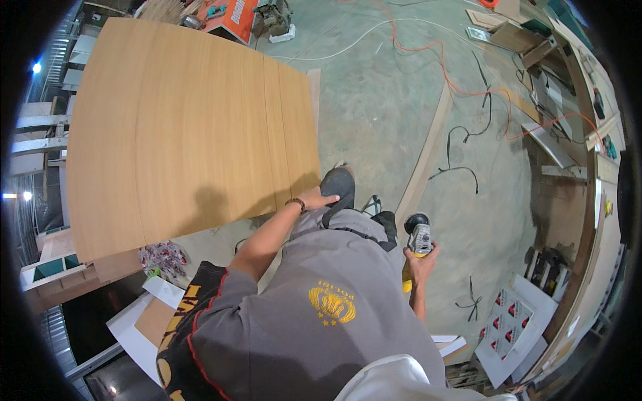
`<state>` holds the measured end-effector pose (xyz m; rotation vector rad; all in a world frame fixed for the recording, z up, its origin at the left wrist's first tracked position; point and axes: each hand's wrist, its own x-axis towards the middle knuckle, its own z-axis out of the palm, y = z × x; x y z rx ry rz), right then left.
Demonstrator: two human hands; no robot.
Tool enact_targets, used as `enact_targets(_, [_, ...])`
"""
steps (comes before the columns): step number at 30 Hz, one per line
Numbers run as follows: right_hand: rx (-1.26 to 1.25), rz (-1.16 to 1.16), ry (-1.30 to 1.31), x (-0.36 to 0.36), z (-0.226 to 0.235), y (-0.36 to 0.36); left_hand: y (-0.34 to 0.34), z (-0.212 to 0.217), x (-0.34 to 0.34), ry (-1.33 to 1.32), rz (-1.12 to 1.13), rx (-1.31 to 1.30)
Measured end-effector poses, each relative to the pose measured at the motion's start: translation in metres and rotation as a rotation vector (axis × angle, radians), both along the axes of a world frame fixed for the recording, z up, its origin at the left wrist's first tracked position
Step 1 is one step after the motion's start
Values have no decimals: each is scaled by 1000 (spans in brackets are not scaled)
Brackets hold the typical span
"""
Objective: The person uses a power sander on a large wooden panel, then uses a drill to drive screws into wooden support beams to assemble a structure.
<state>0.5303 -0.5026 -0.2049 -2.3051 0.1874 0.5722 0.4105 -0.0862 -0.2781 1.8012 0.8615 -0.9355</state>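
Jutting forward from right hand (pixel 422 263); disc-headed power tool (pixel 420 239)

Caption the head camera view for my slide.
Right hand holding a yellow-and-grey power tool, left hand near the corner of a large wooden board.

We see a grey-green floor (pixel 381 120) with a long wooden strip (pixel 428 148) lying down its middle. Between the strip and the floor's right edge lie thin black straps (pixel 487 92). An orange cord (pixel 442 63) winds from the floor's far edge toward its right edge; a white cable (pixel 354 44) curves near the far edge.
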Motion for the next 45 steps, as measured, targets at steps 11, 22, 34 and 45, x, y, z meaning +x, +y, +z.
enact_targets(11, [-119, 203, 24, 86, -22, 131, 90, -64, -4, 89, 245, -92])
enact_targets(22, [-281, 223, 74, 185, -78, 249, 148, -48, 31, 219, 24, -89])
enact_targets(34, [-225, 254, 150, 226, -104, 308, 149, -45, 37, 343, -9, -99])
enact_targets(45, [-244, 155, 229, 195, -209, 220, 104, -95, 58, 496, -145, 36])
